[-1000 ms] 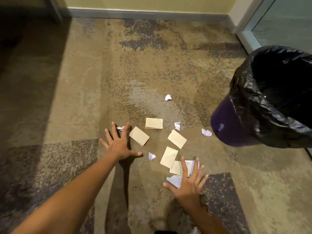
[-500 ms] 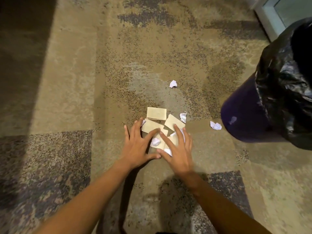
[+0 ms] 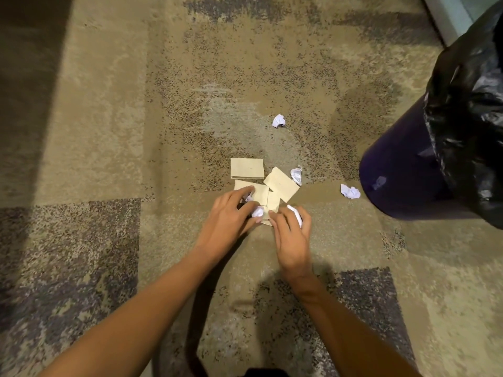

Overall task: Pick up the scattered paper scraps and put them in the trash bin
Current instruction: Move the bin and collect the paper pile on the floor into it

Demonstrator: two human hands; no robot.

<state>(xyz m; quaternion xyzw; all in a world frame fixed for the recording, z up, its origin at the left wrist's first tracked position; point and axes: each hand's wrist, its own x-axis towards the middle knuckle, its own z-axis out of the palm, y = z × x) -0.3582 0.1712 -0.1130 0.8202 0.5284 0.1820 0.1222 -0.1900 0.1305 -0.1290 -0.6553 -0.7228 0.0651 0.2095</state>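
Note:
A small heap of tan paper cards [image 3: 272, 195] and white crumpled scraps lies on the carpet in mid view. My left hand [image 3: 231, 216] curls over the heap's left side, its fingers round a white crumpled scrap [image 3: 257, 212]. My right hand [image 3: 291, 232] grips white paper [image 3: 296, 214] at the heap's right edge. One tan card [image 3: 247, 168] lies flat just beyond the heap, and another tan card [image 3: 281, 184] sits tilted beside it. Loose white scraps lie farther off: one far scrap [image 3: 279, 121], one middle scrap [image 3: 296, 174], one near-bin scrap [image 3: 350, 191]. The trash bin [image 3: 402, 170] stands at right.
The bin is dark purple with a black liner bag [image 3: 471, 110] draped over its rim. A pale door frame [image 3: 446, 17] shows at the top right. Patterned carpet [image 3: 109, 131] runs left and behind the scraps.
Both hands have swept inward, pushing the scattered cards and scraps into one heap. Their flat fingers have curled round white scraps. The view has moved closer to the floor.

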